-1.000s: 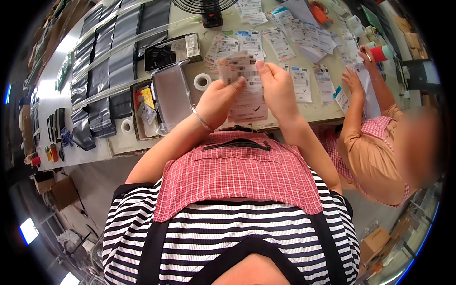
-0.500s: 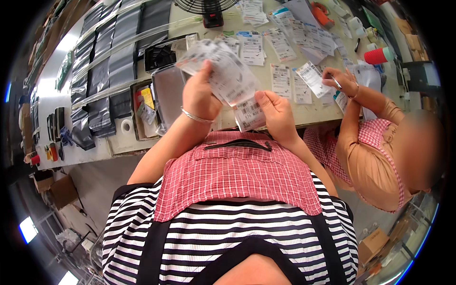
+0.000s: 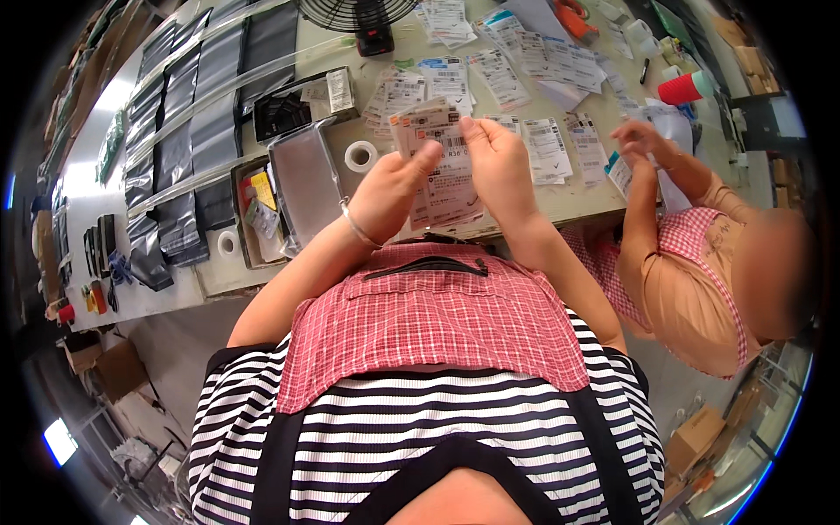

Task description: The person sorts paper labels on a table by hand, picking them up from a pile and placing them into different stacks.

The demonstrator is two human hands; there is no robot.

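A stack of printed shipping labels (image 3: 448,182) is held upright between my two hands, close above the table's near edge. My left hand (image 3: 389,197) grips its left side, thumb across the front. At the upper right, the thumb and fingers of my right hand (image 3: 503,162) pinch the stack's edge. Several other labels (image 3: 444,80) lie on the table just beyond. Left of the stack, a white tape roll (image 3: 360,157) stands near my left hand. My fingers behind the stack are hidden.
A grey tray (image 3: 306,188) and a black bin (image 3: 282,115) stand left, with dark plastic bags (image 3: 214,122) beyond. A fan (image 3: 372,39) is at the back. On the right, a co-worker's hand (image 3: 639,140) is over papers, near a red thread cone (image 3: 685,88).
My hands have come together: the fanned labels in my left and the separate label in my right now form one upright stack. The co-worker's label now lies on the table.
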